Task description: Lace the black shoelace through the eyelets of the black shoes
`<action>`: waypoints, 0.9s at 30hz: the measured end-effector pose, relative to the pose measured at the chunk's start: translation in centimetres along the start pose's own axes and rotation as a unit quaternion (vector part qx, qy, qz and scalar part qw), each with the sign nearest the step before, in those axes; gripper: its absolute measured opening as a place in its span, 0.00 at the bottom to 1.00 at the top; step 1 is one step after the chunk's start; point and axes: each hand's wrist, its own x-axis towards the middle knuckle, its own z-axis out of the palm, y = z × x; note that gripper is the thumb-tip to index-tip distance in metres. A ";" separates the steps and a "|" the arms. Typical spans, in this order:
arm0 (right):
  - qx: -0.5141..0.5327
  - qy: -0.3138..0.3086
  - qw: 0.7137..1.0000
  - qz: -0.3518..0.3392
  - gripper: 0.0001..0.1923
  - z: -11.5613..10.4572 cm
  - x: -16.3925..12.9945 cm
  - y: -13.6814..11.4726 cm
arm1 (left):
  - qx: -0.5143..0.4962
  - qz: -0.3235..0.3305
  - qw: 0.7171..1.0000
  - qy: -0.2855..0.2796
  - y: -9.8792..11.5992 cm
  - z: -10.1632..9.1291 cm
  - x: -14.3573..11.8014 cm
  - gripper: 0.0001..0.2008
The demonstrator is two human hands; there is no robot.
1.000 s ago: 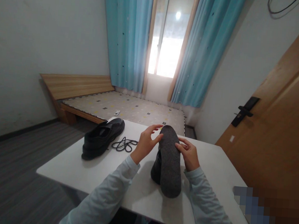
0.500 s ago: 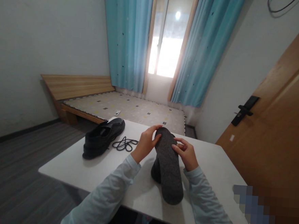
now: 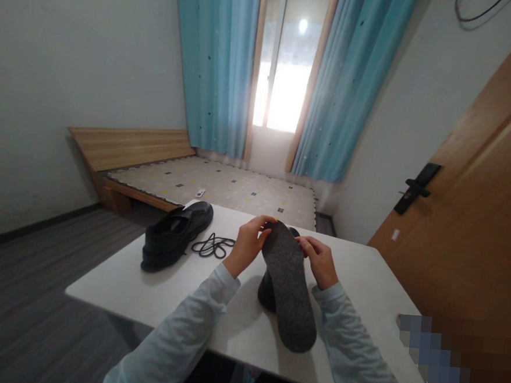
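A dark grey felt-like insole (image 3: 290, 287) is held up above the white table (image 3: 130, 288), its wider-looking end toward me. My left hand (image 3: 249, 243) pinches its far end from the left, fingers bent over the tip. My right hand (image 3: 321, 259) pinches the far right edge between thumb and fingers. Beneath the insole sits a black shoe (image 3: 268, 291), mostly hidden by it. Another black shoe (image 3: 173, 235) stands on the table's left side. Beside it lies a loosely coiled black shoelace (image 3: 214, 246), to the left of my left hand.
Beyond the table is a bed (image 3: 221, 180) with a patterned mattress and a small white remote-like object (image 3: 200, 193) on it. A wooden door (image 3: 468, 218) with a black handle stands at the right. Blue curtains (image 3: 224, 67) frame the window. A blurred patch covers the lower right.
The insole's near end has shifted slightly to the right, and its far end slightly left. My right hand's fingers have moved a little along its edge. Shoes and shoelace have stayed put.
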 end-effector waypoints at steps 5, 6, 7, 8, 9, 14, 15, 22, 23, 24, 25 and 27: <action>-0.127 -0.031 0.990 -0.054 0.09 -0.7 0.2 0.2 | 0.008 0.022 1.000 0.000 -0.1 0.0 0.0 0.09; -0.146 -0.040 0.986 -0.071 0.08 -0.8 0.2 0.4 | 0.009 0.023 1.000 0.000 -0.1 0.0 0.0 0.09; -0.161 -0.047 0.982 -0.089 0.09 -0.9 0.2 0.5 | 0.010 0.025 1.000 -0.002 0.0 0.0 0.0 0.08; -0.172 -0.053 0.978 -0.106 0.10 -0.9 0.2 0.7 | 0.011 0.028 1.000 -0.005 0.1 -0.1 0.0 0.08; -0.182 -0.060 0.974 -0.119 0.12 -0.8 0.2 0.8 | 0.013 0.033 0.999 -0.011 0.2 -0.1 -0.1 0.08; -0.186 -0.105 0.971 -0.111 0.17 -0.1 -0.1 1.1 | 0.003 0.061 0.997 -0.053 0.6 -0.2 -0.2 0.11; -0.179 -0.106 0.973 -0.098 0.17 0.0 -0.2 1.1 | -0.002 0.063 0.996 -0.061 0.6 -0.2 -0.2 0.11; -0.177 -0.080 0.979 -0.054 0.11 0.2 -0.1 1.4 | -0.032 0.087 0.987 -0.127 0.4 0.2 -0.3 0.13; -0.172 -0.086 0.980 -0.059 0.12 0.1 0.0 1.5 | -0.032 0.090 0.986 -0.136 0.3 0.2 -0.3 0.12; -0.168 -0.091 0.980 -0.063 0.13 0.1 0.0 1.6 | -0.032 0.093 0.985 -0.143 0.3 0.3 -0.3 0.12; -0.165 -0.095 0.980 -0.063 0.13 0.1 0.1 1.7 | -0.032 0.095 0.984 -0.149 0.3 0.3 -0.3 0.12; -0.171 -0.095 0.979 -0.059 0.12 0.2 0.2 1.8 | -0.035 0.098 0.981 -0.162 0.3 0.2 -0.1 0.13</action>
